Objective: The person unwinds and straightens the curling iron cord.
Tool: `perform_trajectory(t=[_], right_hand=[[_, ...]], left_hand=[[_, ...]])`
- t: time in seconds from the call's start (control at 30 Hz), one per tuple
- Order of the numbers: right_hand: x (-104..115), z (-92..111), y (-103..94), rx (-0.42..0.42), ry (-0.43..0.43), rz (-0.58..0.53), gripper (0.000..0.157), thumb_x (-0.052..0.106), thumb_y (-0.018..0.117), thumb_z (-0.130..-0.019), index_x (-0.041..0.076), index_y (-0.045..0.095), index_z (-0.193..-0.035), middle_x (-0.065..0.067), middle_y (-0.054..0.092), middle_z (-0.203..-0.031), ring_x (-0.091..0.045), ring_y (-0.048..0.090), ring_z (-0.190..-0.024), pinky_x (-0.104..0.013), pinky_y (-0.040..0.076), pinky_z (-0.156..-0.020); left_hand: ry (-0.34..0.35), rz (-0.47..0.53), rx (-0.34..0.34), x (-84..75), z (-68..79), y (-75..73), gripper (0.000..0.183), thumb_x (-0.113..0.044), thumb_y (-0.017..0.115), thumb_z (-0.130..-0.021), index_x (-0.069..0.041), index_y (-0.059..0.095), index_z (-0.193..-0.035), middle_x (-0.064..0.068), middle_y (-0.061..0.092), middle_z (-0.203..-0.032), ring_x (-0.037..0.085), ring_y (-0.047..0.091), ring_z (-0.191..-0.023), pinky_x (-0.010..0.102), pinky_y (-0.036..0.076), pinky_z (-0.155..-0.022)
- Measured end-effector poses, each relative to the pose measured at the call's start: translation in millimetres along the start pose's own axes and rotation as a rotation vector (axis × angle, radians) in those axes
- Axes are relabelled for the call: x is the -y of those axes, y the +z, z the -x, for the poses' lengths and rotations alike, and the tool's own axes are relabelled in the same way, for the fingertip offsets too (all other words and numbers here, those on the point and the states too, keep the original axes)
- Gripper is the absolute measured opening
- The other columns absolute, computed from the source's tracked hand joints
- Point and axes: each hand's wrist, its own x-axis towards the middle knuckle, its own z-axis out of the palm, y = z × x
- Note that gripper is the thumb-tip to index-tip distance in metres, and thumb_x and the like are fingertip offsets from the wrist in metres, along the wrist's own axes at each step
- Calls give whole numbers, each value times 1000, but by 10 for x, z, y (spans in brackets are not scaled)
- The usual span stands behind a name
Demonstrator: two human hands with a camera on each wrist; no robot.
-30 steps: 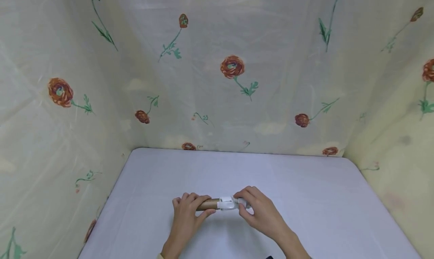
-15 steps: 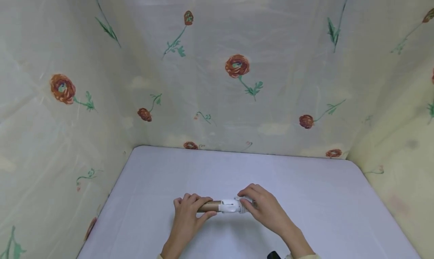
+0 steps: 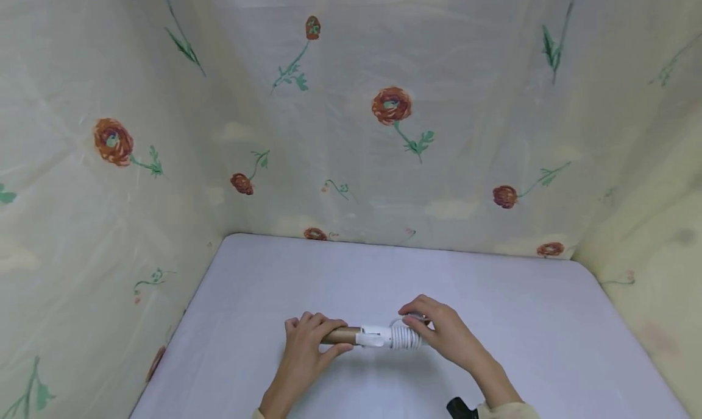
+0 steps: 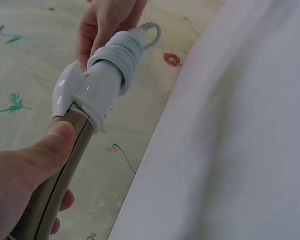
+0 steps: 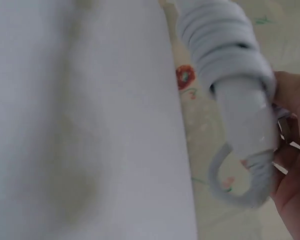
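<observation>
A curling iron with a white handle (image 3: 374,337) and a brown-gold barrel (image 4: 60,180) is held level above the table. My left hand (image 3: 309,346) grips the barrel, thumb along its near side. Grey-white cord (image 3: 404,338) lies in several turns around the handle's end. My right hand (image 3: 446,334) pinches the cord's free end beside those turns; small metal prongs seem to show between its fingers in the right wrist view. Below the handle tip (image 5: 245,115), the cord bends in a small loop (image 5: 220,185).
A white-covered table (image 3: 307,273) lies beneath both hands. Cloth curtains (image 3: 340,133) printed with red flowers stand behind it and at both sides. Next to the right sleeve, a black object (image 3: 460,408) shows at the bottom edge.
The right hand has shifted right, off the handle, so the turns of cord now show. My left hand keeps its grip on the barrel. The head view has swung slightly.
</observation>
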Motion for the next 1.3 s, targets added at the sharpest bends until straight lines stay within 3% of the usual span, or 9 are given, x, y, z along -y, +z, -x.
perform_trajectory(t=[0.3, 0.67, 0.77, 0.87, 1.0, 1.17, 1.23, 1.3], right_hand=[[-296, 142, 69, 122, 72, -186, 20, 25, 57, -95, 11, 66, -107, 4, 67, -98, -1, 61, -86, -24, 51, -75], [-498, 242, 157, 166, 120, -385, 21, 19, 54, -97, 7, 65, -110, -6, 68, -102, -2, 59, -84, -23, 50, -71], [-527, 272, 236, 140, 138, -448, 20, 16, 54, -97, 4, 64, -110, -7, 68, -101, -3, 60, -82, -24, 50, -69], [-551, 309, 346, 78, 116, -442, 18, 14, 55, -96, 5, 65, -108, -6, 68, -100, -2, 61, -84, -23, 51, -70], [-588, 399, 497, -15, 49, -416, 16, 7, 58, -93, 7, 66, -106, -5, 69, -99, 1, 60, -88, -21, 51, -72], [-610, 509, 613, -73, -47, -434, 26, -5, 61, -86, 5, 64, -109, -3, 68, -101, 0, 61, -93, -20, 49, -77], [-579, 522, 635, -83, 2, -432, 27, -7, 62, -85, 7, 64, -108, -2, 68, -99, 0, 61, -91, -21, 49, -77], [-520, 517, 647, -71, 151, -421, 21, -2, 63, -85, 9, 66, -103, -1, 69, -96, -1, 61, -87, -22, 48, -76]], left_hand=[[-5, 60, 116, 40, 50, -2, 33, -48, 75, -70, -33, 70, -98, -17, 64, -83, 3, 45, -76, 35, 23, -78], [-14, 126, 179, 74, 48, -40, 31, -49, 73, -72, -35, 69, -100, -18, 62, -81, 1, 44, -76, 33, 21, -76], [-32, 130, 182, 79, 42, -42, 32, -48, 74, -72, -35, 69, -100, -18, 61, -81, 1, 44, -76, 31, 21, -75], [-42, 127, 175, 91, 39, -33, 32, -50, 73, -71, -35, 69, -100, -18, 62, -81, 1, 44, -76, 32, 21, -75], [-54, 144, 195, 97, 41, -32, 32, -54, 70, -72, -37, 69, -99, -19, 62, -82, 1, 44, -76, 32, 20, -75], [-78, 167, 232, 90, 49, -32, 33, -57, 67, -74, -38, 68, -100, -18, 63, -84, 2, 43, -76, 32, 20, -74], [-83, 172, 225, 85, 45, -29, 33, -56, 68, -73, -38, 68, -101, -18, 63, -85, 2, 43, -77, 33, 20, -75], [-84, 174, 211, 76, 38, -31, 33, -55, 68, -73, -38, 68, -101, -19, 63, -85, 2, 43, -77, 33, 21, -76]])
